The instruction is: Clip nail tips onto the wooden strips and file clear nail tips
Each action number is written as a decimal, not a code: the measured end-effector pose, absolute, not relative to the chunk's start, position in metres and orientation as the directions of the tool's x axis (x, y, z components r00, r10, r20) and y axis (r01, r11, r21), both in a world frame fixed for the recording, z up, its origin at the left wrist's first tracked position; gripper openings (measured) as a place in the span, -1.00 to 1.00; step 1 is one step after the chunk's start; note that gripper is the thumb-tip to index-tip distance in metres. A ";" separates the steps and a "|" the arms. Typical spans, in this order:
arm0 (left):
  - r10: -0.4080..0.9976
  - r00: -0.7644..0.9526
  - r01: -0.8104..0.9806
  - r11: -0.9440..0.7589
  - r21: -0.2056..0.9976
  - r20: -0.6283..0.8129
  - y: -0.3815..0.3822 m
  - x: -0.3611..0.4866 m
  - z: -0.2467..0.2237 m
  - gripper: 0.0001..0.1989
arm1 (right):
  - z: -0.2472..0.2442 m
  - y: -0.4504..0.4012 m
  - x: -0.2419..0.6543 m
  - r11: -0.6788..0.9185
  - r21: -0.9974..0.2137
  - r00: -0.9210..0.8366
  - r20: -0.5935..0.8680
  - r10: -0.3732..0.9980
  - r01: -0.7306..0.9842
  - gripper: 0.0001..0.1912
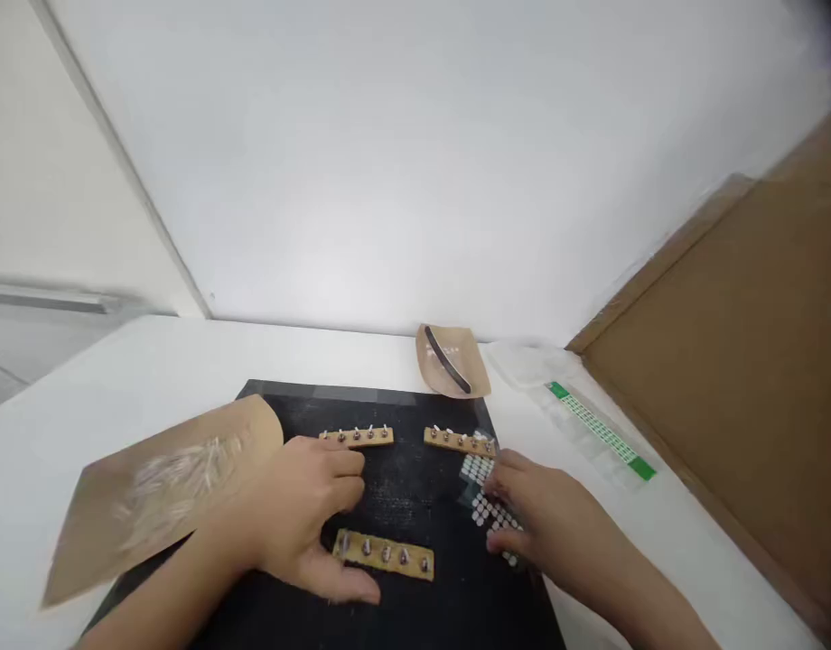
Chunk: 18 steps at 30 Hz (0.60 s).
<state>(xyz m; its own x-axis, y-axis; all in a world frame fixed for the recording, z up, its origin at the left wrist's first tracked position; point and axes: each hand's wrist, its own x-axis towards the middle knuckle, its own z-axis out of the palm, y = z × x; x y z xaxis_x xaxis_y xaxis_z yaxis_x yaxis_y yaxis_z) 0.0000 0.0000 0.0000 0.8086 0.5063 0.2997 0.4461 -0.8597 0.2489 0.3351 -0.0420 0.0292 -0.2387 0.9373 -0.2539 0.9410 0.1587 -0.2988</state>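
My left hand [311, 510] hovers over the left of a black board [402, 492], its thumb stretched away from the curled fingers. Nothing shows in its grasp. Just beside the thumb lies a tan strip [419, 561] bearing several small upright pegs. A second pegged strip [375, 437] is beyond the fingertips, and a third pegged strip [449, 440] sits farther right. My right hand [541, 510] reaches down onto sheets of small white dots [480, 507], thumb and fingers apart. Whether its fingertips pinch a sheet is partly hidden.
Brown paper [97, 519] on the left carries many blurred, slender whitish pieces [185, 478]. A dark curved file [448, 361] rests on another brown paper [476, 366] at the back. Green-and-white strip [602, 429] lies at right, near a brown cardboard panel [727, 361]. A white wall [388, 181] stands behind.
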 end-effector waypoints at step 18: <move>0.449 0.819 0.400 -0.893 0.206 0.356 -0.008 0.001 0.007 -0.37 | 0.055 -0.039 0.358 0.260 -0.522 -0.397 -0.169 0.902 0.812 -0.86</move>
<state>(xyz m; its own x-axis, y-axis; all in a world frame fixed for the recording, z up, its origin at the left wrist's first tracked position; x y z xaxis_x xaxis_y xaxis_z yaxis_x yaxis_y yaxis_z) 0.0014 -0.0078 0.0073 0.8195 0.4493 0.3559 0.4003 -0.8930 0.2056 0.3584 -0.0392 0.0547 -0.3974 0.9019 -0.1691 0.8124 0.2601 -0.5219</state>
